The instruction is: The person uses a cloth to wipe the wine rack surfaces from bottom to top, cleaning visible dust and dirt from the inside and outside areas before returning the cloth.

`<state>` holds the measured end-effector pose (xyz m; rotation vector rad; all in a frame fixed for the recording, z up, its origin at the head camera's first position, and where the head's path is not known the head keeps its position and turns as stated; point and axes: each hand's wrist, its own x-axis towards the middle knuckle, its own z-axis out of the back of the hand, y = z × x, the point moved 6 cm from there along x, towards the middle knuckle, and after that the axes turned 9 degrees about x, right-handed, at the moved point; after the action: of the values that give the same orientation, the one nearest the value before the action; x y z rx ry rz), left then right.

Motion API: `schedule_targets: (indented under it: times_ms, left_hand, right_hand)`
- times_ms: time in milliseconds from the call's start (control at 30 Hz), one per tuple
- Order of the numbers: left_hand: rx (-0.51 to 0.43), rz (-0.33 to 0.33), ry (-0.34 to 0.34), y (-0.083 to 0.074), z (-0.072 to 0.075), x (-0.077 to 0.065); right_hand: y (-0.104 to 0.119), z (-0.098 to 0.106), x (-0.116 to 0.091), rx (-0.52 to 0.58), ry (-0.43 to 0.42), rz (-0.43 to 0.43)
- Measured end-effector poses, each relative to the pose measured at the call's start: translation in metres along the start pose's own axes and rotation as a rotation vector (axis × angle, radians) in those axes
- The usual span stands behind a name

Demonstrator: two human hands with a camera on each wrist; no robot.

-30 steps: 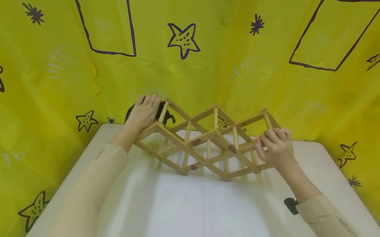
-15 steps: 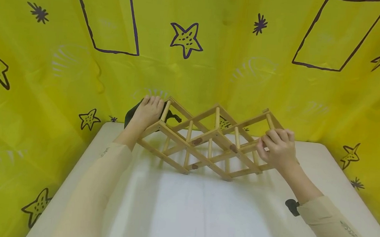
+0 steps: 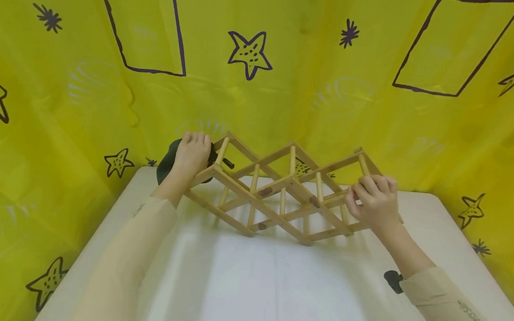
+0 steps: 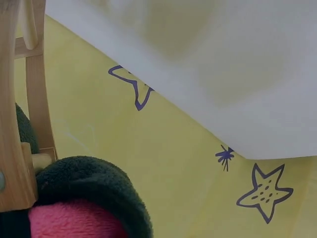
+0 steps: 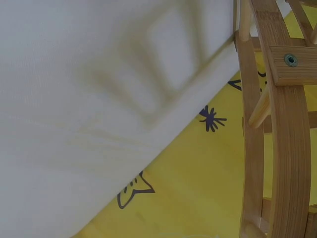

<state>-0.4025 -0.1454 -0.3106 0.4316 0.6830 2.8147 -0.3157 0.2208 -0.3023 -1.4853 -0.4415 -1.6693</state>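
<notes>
In the head view a wooden lattice rack (image 3: pixel 290 181), with crossed slats and round dowels, stands spread out near the back of the white table. My right hand (image 3: pixel 374 201) grips its right end, fingers curled over the slats. At the left end, my left hand (image 3: pixel 189 157) holds a dark green fuzzy item (image 3: pixel 167 160) beside the top dowel, with a thin black end poking through the rack. The left wrist view shows that fuzzy item (image 4: pixel 104 178) with a pink lining, against a wooden slat (image 4: pixel 15 124); its kind is unclear. Neither wrist view shows fingers.
The white table (image 3: pixel 236 291) reaches toward the front. Behind and on both sides hangs a yellow curtain (image 3: pixel 280 101) with purple stars and frames. A small dark piece (image 3: pixel 394 281) sits by the right sleeve cuff (image 3: pixel 421 279).
My left hand has shifted a little left with the green fuzzy item, so more of it shows left of the hand. The right hand and rack look the same.
</notes>
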Motion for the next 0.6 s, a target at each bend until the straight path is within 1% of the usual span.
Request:
schedule_targets:
  times_ms: [67,167,267,400,500,600]
  left_hand:
    - [0.005,0.014,-0.015,0.002,0.000,-0.002]
    - [0.028,0.004,-0.071,0.002,0.001,-0.004]
    - [0.048,-0.022,-0.134,0.000,0.004,-0.007]
    - [0.056,-0.083,-0.226,-0.003,0.010,-0.010]
    - [0.047,-0.108,-0.243,-0.005,0.011,-0.010]
    - [0.018,-0.095,-0.205,-0.003,0.009,-0.009]
  right_hand:
    - [0.000,0.000,0.000,0.001,-0.002,-0.002]
    - [0.000,0.000,0.000,0.001,-0.009,-0.005]
    - [0.001,0.000,-0.001,0.002,-0.010,-0.009]
    - [0.001,0.000,-0.001,0.000,-0.006,-0.011]
    - [0.001,-0.001,0.000,-0.004,-0.002,-0.011]
    - [0.001,-0.001,0.000,-0.002,0.003,-0.010]
